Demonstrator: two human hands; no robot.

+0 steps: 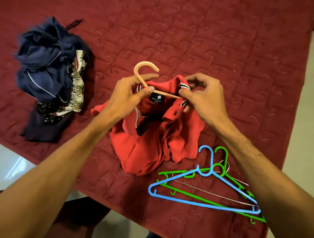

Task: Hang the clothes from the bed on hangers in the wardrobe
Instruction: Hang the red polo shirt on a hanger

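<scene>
Threading the hanger into the collar is the step in hand. At mid-frame the red polo shirt [145,140] lies bunched on the bed [230,49]. The left hand [130,93] pinches the peach hanger [145,64] at its neck, and the right hand [205,98] has its fingers clamped on the collar over the hanger's arm. Next, probably, each shoulder must be seated, then the shirt carried off. More clothes [49,70] wait at the upper left and spare hangers [213,161] at the lower right.

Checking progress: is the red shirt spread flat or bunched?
Bunched: red shirt sits crumpled in folds; left hand grips peach hanger, right hand pinches collar.
</scene>
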